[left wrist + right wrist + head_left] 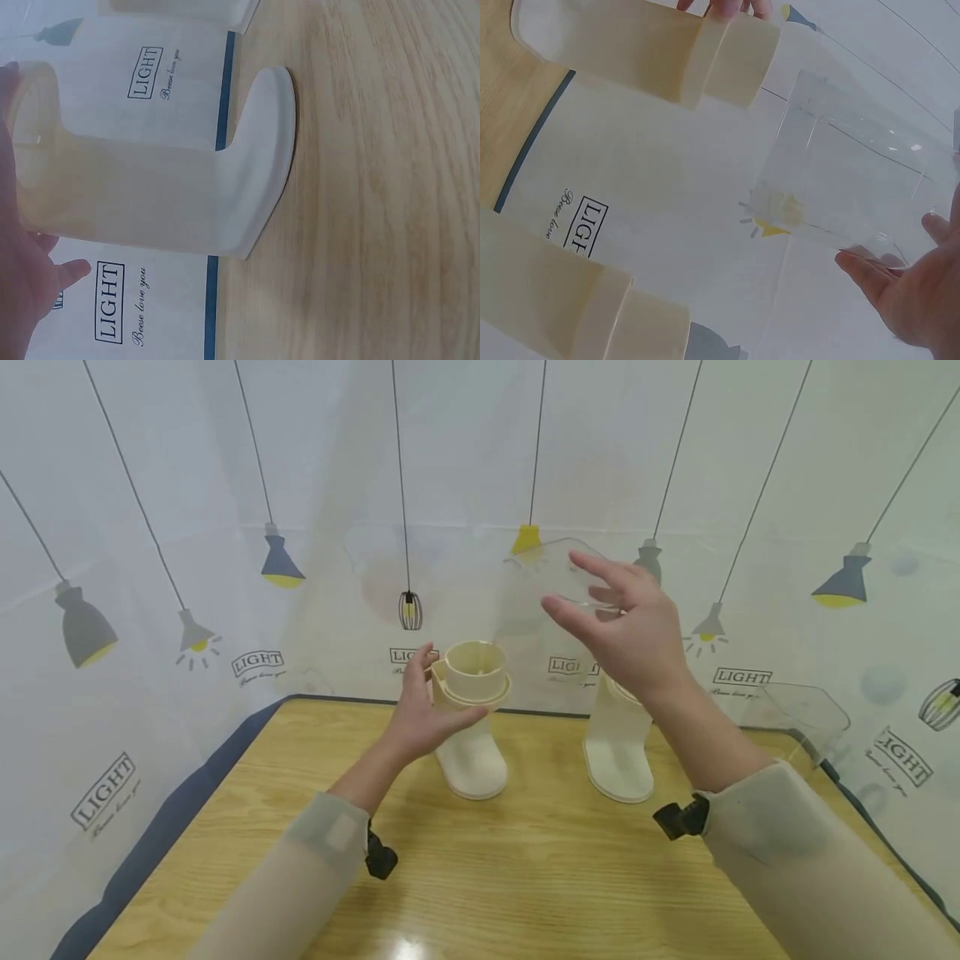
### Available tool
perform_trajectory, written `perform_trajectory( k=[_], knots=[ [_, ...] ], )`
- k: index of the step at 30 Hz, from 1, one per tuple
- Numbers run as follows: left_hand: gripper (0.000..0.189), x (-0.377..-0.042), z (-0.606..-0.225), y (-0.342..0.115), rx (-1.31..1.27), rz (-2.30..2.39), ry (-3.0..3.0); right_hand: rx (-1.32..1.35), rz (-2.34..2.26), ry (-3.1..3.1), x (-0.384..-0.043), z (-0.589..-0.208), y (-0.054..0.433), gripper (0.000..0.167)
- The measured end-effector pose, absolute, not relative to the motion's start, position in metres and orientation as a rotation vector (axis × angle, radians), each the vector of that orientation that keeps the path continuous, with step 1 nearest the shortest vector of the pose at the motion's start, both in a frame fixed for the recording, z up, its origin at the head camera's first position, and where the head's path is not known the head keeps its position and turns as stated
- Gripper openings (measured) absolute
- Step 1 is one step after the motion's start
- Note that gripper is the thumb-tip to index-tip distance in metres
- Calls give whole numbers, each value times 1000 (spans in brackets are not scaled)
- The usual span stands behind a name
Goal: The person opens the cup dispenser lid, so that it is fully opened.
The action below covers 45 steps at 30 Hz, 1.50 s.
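My left hand (427, 706) grips the top of a cream plastic stand (471, 764), thumb in front and fingers at the left side. The stand is upright, with a round cup-like collar (476, 670) above a curved upright and a rounded foot. In the left wrist view its foot (262, 142) is seen at the wooden table. Raised to the right, my right hand (633, 627) holds a clear plastic container (847, 165) between thumb and fingers. Its transparent body is faint in the head view, tilted with one end toward the left stand's collar.
A second matching cream stand (618, 764) stands to the right, its top partly hidden by my right wrist. Another clear container (806, 710) is at the table's back right corner. Behind the wooden table (480, 877) hangs a white sheet (315, 610) printed with lamps.
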<state>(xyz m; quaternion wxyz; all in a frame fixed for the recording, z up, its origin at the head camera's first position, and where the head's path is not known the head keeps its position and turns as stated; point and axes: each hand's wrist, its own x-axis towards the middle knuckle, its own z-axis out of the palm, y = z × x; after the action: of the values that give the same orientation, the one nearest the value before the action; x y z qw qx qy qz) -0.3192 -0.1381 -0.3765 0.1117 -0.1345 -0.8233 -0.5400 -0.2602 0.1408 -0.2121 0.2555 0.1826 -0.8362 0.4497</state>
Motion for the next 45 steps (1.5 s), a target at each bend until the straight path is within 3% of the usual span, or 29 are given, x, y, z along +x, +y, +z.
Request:
perform_trajectory(
  k=[14, 29, 45],
  knots=[
    [125, -314, -378, -125, -242, -1620, -2428, 412, 1223, -2256, -243, -216, 183, 59],
    [114, -327, -373, -148, -406, -1747, -2497, 153, 1172, -2225, -202, -210, 260, 57],
    [109, -340, -372, -164, -437, -1782, -2639, -61, 956, -2428, -180, -249, 338, 66]
  ],
)
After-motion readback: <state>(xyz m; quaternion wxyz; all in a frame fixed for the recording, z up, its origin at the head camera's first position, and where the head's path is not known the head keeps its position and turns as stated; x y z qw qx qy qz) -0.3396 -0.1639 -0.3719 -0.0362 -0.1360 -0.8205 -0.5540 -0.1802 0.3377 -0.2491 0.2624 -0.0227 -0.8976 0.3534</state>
